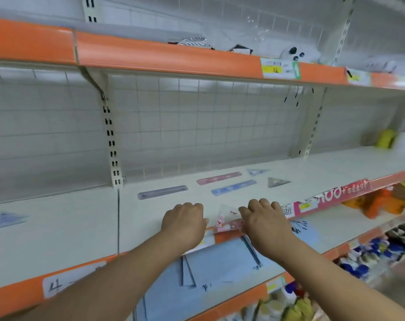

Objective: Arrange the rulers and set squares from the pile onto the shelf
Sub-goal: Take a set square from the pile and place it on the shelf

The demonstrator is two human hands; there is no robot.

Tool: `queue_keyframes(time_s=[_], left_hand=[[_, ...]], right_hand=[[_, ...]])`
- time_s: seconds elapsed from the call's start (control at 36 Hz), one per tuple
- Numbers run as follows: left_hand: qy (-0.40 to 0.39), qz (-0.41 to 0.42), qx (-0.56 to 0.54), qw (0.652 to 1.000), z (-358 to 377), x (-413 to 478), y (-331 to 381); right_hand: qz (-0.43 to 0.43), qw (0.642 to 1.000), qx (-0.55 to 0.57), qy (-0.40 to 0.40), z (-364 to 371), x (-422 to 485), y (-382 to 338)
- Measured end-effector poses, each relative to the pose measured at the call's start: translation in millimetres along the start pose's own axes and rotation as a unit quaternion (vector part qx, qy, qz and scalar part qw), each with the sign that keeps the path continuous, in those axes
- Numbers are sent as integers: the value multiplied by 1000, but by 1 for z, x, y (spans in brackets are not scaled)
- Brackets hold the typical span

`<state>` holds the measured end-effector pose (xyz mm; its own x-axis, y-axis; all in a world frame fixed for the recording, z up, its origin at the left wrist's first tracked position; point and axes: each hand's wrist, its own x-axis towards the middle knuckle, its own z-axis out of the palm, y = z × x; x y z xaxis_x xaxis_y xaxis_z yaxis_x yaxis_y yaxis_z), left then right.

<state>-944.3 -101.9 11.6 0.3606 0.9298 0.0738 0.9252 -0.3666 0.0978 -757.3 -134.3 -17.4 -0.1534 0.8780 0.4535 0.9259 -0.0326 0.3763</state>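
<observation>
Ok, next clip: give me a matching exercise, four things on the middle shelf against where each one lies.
Things: 1 purple ruler; 2 pink ruler; 3 grey set square; 4 patterned set square.
Places: A at the front edge, by the right hand; B leftmost of the rulers; C right of the blue ruler; D behind the blue ruler.
Pairs: 1-B, 2-D, 3-C, 4-A.

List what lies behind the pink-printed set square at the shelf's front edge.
Farther back on the shelf lie a purple ruler, a pink ruler, a blue ruler, a blue set square and a grey set square. The right hand hides the pink-printed set square's right corner.
</observation>
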Motion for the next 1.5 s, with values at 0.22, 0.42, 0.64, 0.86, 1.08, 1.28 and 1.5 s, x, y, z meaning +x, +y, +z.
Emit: queue_keyframes(time_s=[0.22, 0.42, 0.64, 0.86, 1.08, 1.28, 1.5], left_hand=[[5, 41, 33, 999, 8, 30, 58], [26, 73, 31, 997, 15, 78, 85], [46, 110, 23, 993, 17, 152, 111], [39, 141, 22, 989, 19, 209, 134], [13, 157, 51, 986, 23, 242, 154], [12, 116, 55, 992, 30, 271, 176], [33, 38, 40, 998, 43, 317, 215]], right_hand=[[35, 999, 11, -36, 19, -17, 60], [46, 998, 10, -28, 37, -4, 91], [72, 997, -19, -6, 69, 33, 133], [88, 996, -18, -19, 101, 60, 161], [86, 996, -6, -27, 132, 80, 189], [61, 995, 35, -77, 156, 104, 217], [-15, 997, 32, -66, 204, 140, 276]])
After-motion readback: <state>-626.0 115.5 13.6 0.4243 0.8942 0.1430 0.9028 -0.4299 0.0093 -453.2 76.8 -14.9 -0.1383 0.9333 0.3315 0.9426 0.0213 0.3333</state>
